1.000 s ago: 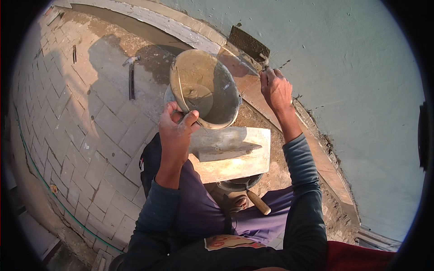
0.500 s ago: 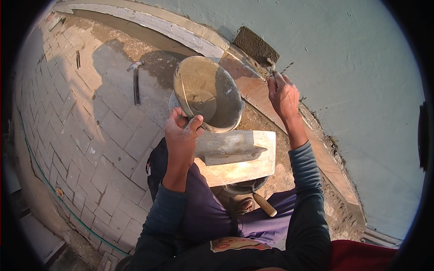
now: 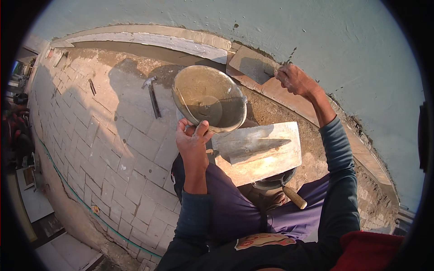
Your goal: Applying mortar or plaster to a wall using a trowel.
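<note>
The left hand pinches the near rim of a grey bucket between thumb and fingers. The bucket is in the middle of the frame, tipped so its muddy inside shows. The right hand, right of the top middle, has its fingers curled tight around the handle of a flat trowel. The trowel's blade is up against the tile strip at the foot of the wall.

Just below the bucket lies a big pale board with a grip on top. It covers part of a black bowl, and a wooden handle pokes out beside it. A hammer lies left of the bucket, and a small dark tool lies farther left.

Grey paving stones fill the left side, with shadows on them. A green hose runs along their lower left edge. A smooth blue-grey wall fills the upper right.
</note>
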Tool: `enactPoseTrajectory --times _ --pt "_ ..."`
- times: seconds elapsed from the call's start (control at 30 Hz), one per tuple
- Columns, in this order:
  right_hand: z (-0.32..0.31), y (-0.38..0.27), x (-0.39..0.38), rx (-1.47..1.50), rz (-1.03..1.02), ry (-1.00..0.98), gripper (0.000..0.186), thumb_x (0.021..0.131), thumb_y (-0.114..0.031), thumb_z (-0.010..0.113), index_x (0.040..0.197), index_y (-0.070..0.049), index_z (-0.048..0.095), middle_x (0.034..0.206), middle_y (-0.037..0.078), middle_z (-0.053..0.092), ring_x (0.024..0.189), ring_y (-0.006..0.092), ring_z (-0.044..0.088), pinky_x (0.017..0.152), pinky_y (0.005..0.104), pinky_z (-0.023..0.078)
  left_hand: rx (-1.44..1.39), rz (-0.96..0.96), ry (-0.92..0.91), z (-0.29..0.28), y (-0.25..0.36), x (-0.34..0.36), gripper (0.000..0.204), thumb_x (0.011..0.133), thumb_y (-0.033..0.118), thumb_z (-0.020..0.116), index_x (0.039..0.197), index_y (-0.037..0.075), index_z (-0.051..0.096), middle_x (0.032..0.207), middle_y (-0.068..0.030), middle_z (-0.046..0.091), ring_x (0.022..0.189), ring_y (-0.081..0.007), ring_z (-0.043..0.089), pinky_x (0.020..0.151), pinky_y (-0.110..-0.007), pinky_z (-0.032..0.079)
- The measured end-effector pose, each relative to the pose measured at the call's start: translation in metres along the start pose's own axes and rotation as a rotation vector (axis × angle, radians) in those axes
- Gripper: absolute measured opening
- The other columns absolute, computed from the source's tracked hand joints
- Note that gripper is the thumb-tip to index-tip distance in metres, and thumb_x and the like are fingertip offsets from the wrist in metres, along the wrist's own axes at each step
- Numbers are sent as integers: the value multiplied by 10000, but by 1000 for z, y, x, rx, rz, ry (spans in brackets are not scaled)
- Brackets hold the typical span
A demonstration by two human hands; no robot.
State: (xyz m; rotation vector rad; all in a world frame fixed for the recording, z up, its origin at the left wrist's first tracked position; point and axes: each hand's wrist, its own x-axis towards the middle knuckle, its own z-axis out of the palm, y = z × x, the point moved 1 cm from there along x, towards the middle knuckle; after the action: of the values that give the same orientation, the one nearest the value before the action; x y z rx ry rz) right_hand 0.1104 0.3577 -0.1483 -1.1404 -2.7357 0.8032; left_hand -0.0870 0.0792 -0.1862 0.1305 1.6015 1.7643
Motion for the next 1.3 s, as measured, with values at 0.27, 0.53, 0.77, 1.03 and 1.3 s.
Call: enactPoseTrajectory --times 0.27,0.53,0.77,1.03,1.3 --pt "-13 40 -60 192 184 -63 436 1008 -361 489 744 -23 560 618 16 504 516 115 497 459 302 430 -29 -17 -22 5 -1 1 375 847 -14 697 1111 46 437 997 -131 648 890 -216 674 734 -347 616" --pt "-18 29 -92 239 205 -76 412 1013 -334 490 760 -22 581 622 23 521 511 113 505 445 301 434 9 -6 -55 12 -4 -5 305 865 29 705 1061 57 473 911 -71 642 812 -149 626 693 -317 577" --pt "-25 44 -80 174 190 -46 420 1006 -294 485 712 4 519 612 33 527 489 128 483 451 327 431 7 -9 -95 9 -3 -6 408 840 -15 724 1102 88 429 938 -83 631 810 -159 654 663 -319 607" --pt "-33 54 -163 243 297 -147 407 1008 -320 506 809 12 632 635 40 561 531 115 523 492 314 445 -11 28 -30 -6 10 -40 446 850 30 734 1180 74 437 1046 -86 610 918 -168 642 741 -313 588" --pt "-44 57 -233 -78 286 115 316 1000 -259 534 1065 45 589 719 129 612 646 268 600 650 407 474 -27 184 28 -22 8 -74 491 850 56 732 1228 22 420 1084 -130 610 948 -182 660 769 -298 624"
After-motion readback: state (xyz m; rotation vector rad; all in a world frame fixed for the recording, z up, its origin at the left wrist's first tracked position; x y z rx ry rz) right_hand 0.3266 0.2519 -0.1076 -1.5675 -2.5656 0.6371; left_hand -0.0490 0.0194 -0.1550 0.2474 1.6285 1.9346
